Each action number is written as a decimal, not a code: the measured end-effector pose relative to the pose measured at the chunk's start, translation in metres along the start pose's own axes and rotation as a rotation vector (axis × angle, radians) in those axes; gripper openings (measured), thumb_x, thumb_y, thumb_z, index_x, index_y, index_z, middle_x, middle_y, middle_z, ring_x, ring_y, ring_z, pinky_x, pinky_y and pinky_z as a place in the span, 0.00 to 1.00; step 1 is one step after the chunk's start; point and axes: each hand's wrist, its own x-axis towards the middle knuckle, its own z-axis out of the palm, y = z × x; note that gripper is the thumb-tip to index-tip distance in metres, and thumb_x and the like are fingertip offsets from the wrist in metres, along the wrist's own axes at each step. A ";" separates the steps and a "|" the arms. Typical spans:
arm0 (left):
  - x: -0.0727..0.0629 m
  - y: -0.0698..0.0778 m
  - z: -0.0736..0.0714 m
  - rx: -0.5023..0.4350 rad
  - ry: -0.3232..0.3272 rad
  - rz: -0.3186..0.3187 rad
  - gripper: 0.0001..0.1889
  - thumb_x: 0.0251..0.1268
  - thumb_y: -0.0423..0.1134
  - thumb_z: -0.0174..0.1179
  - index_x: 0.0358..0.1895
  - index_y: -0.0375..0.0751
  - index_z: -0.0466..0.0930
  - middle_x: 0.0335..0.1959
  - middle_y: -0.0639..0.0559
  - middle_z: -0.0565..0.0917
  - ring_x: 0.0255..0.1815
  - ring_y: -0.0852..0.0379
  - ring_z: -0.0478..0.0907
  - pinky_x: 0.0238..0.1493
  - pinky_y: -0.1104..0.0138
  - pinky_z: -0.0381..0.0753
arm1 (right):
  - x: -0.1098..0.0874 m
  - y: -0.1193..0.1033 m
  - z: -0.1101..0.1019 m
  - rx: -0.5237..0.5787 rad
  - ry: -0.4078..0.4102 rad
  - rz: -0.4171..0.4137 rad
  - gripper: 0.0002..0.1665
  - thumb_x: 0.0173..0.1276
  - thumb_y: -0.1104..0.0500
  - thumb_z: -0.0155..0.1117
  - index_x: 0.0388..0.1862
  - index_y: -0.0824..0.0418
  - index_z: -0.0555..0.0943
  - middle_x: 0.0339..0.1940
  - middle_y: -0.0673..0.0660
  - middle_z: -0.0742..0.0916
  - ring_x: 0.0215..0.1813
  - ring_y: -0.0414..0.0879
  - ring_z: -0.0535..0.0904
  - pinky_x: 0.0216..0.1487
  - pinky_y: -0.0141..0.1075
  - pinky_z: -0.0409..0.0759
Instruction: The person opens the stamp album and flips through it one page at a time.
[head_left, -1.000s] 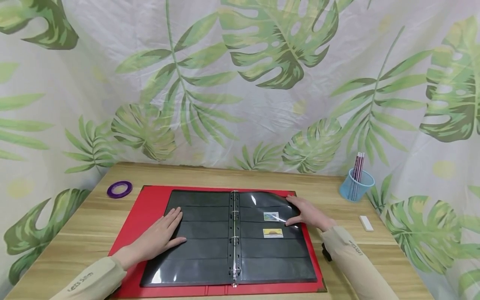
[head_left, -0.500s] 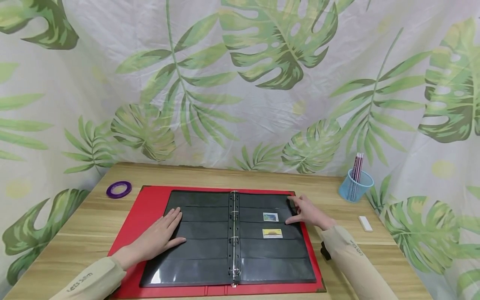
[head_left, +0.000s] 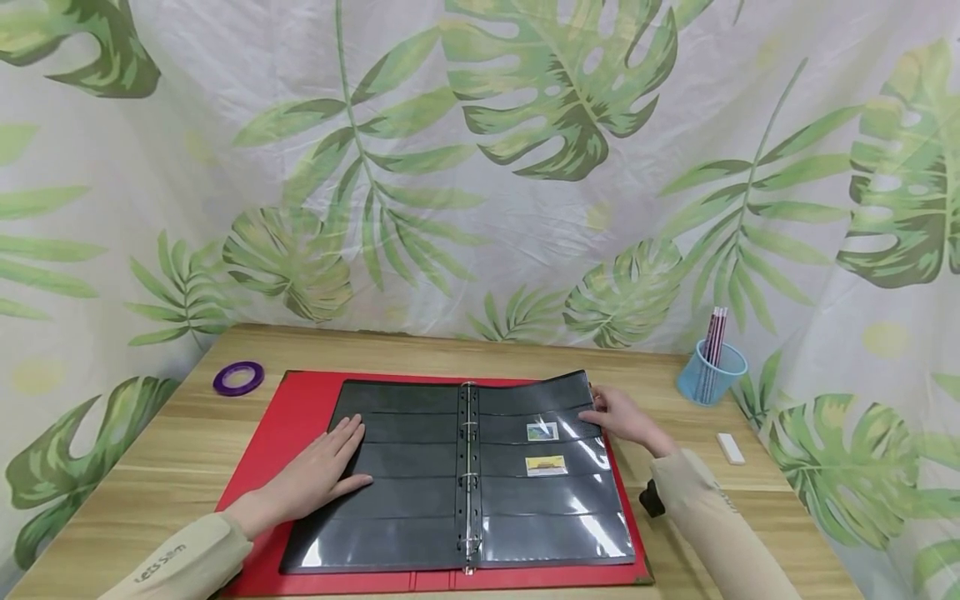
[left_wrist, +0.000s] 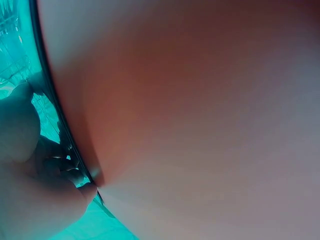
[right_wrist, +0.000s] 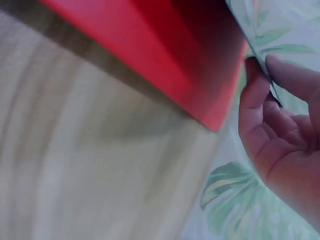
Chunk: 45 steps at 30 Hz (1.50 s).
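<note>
A red ring binder [head_left: 300, 408] lies spread on the table, with black pocket pages on both sides of its metal rings [head_left: 469, 479]. On the left page [head_left: 405, 458] my left hand [head_left: 315, 471] rests flat, fingers straight. My right hand [head_left: 622, 417] pinches the outer edge of the right page [head_left: 555, 525] between thumb and fingers, near its top corner, which is lifted off the cover. In the right wrist view the right hand [right_wrist: 285, 120] grips the page edge above the red cover. Two stamps sit in that page's pockets, a blue-green one [head_left: 542, 431] above a yellow one [head_left: 546, 466].
A purple tape roll [head_left: 238, 378] lies at the back left of the wooden table [head_left: 420, 343]. At the back right stands a blue mesh cup [head_left: 711, 377] with several pencils. A white eraser [head_left: 731, 448] lies in front of it. A leaf-patterned cloth hangs behind.
The right page's top outer corner has risen, and my right hand has closed its thumb and fingers on the page edge. My left hand has stayed in place.
</note>
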 end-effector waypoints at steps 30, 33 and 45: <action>0.002 0.000 -0.006 -0.042 -0.011 0.020 0.43 0.67 0.58 0.60 0.71 0.24 0.63 0.74 0.28 0.64 0.74 0.28 0.61 0.69 0.40 0.68 | 0.027 -0.115 -0.061 0.481 -0.155 0.165 0.37 0.83 0.52 0.41 0.81 0.68 0.44 0.72 0.72 0.69 0.57 0.46 0.83 0.58 0.41 0.83; 0.005 0.003 -0.011 -0.050 -0.023 0.029 0.43 0.65 0.56 0.62 0.70 0.23 0.63 0.73 0.27 0.64 0.74 0.27 0.62 0.68 0.40 0.69 | 0.030 -0.125 -0.061 0.531 -0.169 0.135 0.36 0.83 0.53 0.41 0.80 0.69 0.47 0.67 0.70 0.74 0.50 0.39 0.85 0.55 0.38 0.84; 0.054 0.064 -0.075 -0.320 0.023 0.036 0.38 0.71 0.46 0.60 0.74 0.23 0.57 0.74 0.28 0.63 0.75 0.31 0.62 0.70 0.41 0.67 | 0.043 -0.164 -0.056 0.426 -0.117 0.173 0.34 0.82 0.53 0.43 0.80 0.66 0.52 0.79 0.64 0.61 0.60 0.52 0.73 0.53 0.36 0.83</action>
